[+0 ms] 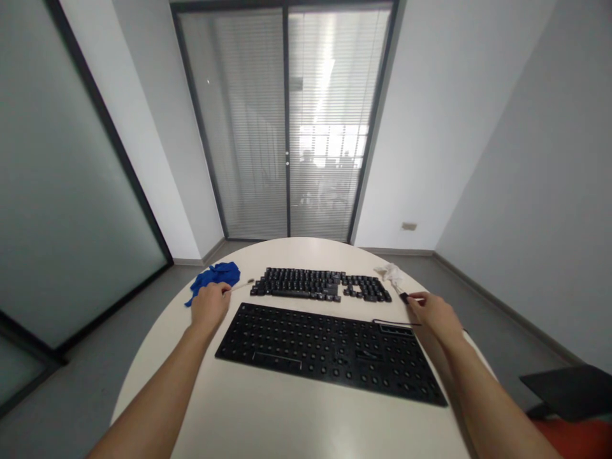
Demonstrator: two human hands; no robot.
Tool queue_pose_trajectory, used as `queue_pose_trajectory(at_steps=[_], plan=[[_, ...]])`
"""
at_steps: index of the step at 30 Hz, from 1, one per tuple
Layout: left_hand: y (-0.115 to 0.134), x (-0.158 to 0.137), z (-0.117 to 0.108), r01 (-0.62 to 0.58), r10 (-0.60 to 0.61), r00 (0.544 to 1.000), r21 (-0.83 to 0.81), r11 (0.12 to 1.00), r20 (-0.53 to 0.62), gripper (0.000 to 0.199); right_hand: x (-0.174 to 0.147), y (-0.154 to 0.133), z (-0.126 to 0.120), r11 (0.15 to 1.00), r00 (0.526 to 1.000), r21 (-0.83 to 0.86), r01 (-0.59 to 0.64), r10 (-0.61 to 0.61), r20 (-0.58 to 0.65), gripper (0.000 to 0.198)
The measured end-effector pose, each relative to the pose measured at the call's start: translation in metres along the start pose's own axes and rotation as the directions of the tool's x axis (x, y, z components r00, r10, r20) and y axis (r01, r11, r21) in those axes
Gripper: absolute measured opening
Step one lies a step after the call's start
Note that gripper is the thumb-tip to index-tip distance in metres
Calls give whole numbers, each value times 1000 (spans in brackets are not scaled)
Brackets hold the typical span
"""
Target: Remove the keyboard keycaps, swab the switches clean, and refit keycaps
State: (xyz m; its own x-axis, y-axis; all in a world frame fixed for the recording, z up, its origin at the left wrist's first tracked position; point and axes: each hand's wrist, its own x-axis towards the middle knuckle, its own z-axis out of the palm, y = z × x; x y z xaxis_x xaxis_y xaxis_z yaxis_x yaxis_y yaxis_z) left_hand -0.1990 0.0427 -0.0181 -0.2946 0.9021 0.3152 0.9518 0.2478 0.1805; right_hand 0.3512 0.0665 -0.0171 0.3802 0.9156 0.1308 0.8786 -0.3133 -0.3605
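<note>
My left hand [210,305] pinches the pale handle of a small brush [240,285], whose dark tip points right toward the loose keycaps. A crumpled blue cloth [215,276] lies just behind that hand. In my right hand [434,313] is the black grip of what looks like a wire keycap puller [404,297], its thin wires pointing at a crumpled white tissue [391,273]. Between my forearms rests a black keyboard base [329,349], stripped of its keys and slightly tilted on the tabletop. Behind it the black keycaps [301,282] are laid out in keyboard order.
All of this is on a round white table [306,247]. A dark cable [396,323] runs along the keyboard's back right edge. Beyond the table stand a glazed partition with blinds [329,127] and white walls. A black and red chair [571,392] is at lower right.
</note>
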Motion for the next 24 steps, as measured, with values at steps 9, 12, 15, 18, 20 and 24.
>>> queue_pose_trajectory(at_steps=[9,12,15,18,20,24], plan=[[6,-1,-5,-24,21,999,62,998,35,32,-8,-10,-4,996,1000,-89,-26,25,-18,35],[7,-2,-5,-28,25,999,71,997,38,32,-9,-11,-3,997,999,-77,-17,15,-37,35],[8,-2,-4,-30,27,999,72,997,41,32,-9,-9,-2,998,999,-60,-3,1,-44,36],[8,-2,-2,-36,33,999,75,997,40,32,-7,-6,-2,1000,996,-19,-16,14,-90,38],[8,-3,-2,-42,39,999,77,996,37,32,-5,-4,-2,999,990,14,-30,31,-139,38],[8,-3,-2,-57,54,998,91,994,42,32,-2,-2,0,997,983,32,-66,71,-170,39]])
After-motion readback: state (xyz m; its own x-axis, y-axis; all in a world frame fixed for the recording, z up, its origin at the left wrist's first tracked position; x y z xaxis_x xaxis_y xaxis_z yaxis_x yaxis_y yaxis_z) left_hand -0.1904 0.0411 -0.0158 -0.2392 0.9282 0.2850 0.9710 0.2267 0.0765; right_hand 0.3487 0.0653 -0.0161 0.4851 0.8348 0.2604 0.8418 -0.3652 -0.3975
